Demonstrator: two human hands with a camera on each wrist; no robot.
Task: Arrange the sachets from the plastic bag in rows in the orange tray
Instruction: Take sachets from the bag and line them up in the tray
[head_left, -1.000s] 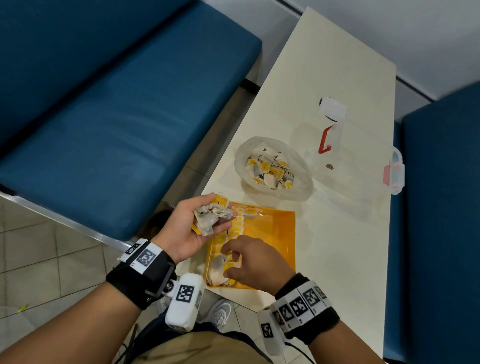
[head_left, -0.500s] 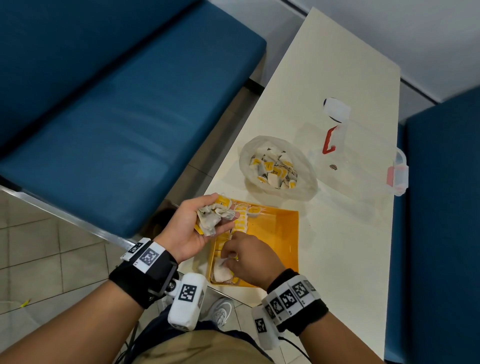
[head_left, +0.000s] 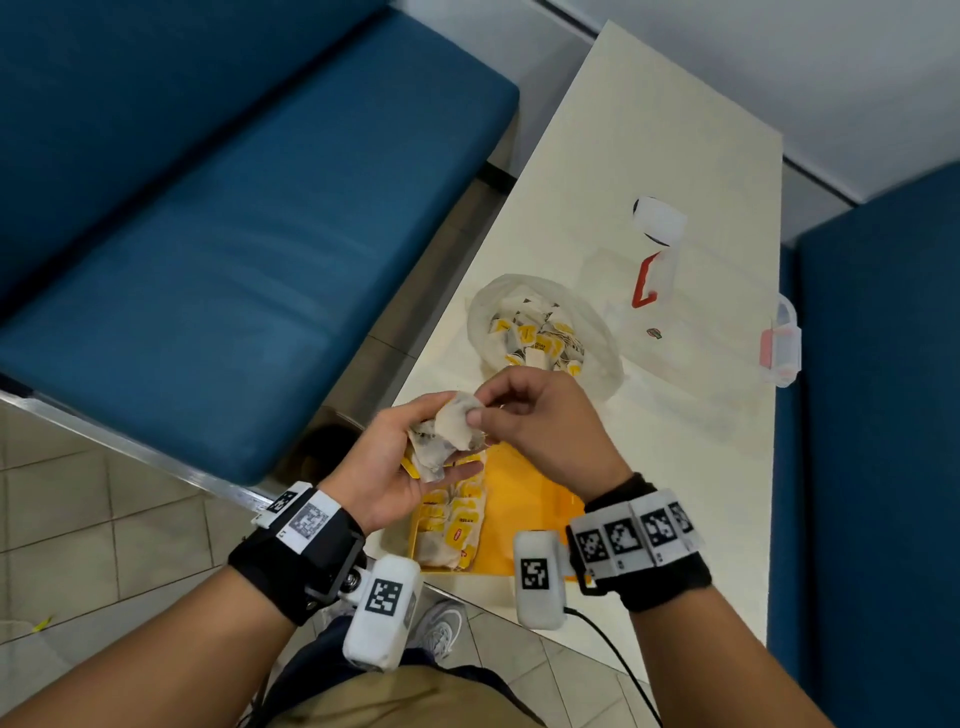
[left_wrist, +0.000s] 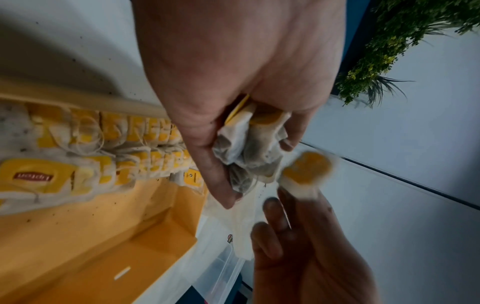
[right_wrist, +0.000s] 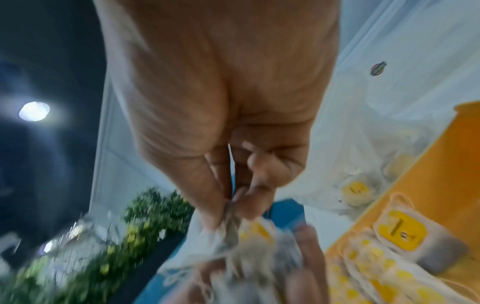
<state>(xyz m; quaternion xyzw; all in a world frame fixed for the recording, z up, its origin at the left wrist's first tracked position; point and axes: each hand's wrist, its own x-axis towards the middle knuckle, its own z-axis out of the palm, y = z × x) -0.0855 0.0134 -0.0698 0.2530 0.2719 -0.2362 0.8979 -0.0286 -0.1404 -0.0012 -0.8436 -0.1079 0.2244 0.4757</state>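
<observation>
My left hand (head_left: 415, 457) is held above the orange tray (head_left: 519, 499) and grips a bunch of tea sachets (head_left: 431, 449). My right hand (head_left: 480, 415) pinches one sachet (head_left: 460, 423) at the top of that bunch; in the left wrist view that sachet (left_wrist: 306, 172) shows a yellow tag, blurred, beside the bunch (left_wrist: 249, 148). Rows of sachets (head_left: 457, 525) with yellow tags lie along the tray's left side; in the left wrist view the rows (left_wrist: 91, 148) are clear. The plastic bag (head_left: 597, 332) beyond the tray holds several more sachets (head_left: 535, 338).
A clear plastic container (head_left: 691, 322) with a red handle and pink latch (head_left: 776, 348) sits on the cream table (head_left: 649, 130) past the bag. A blue bench (head_left: 234, 234) lies left, another (head_left: 878, 415) right. The tray's right half shows bare orange floor.
My right hand has left the tray's near end and risen to the bunch in my left hand, where it now pinches a sachet. My left hand stayed roughly in place.
</observation>
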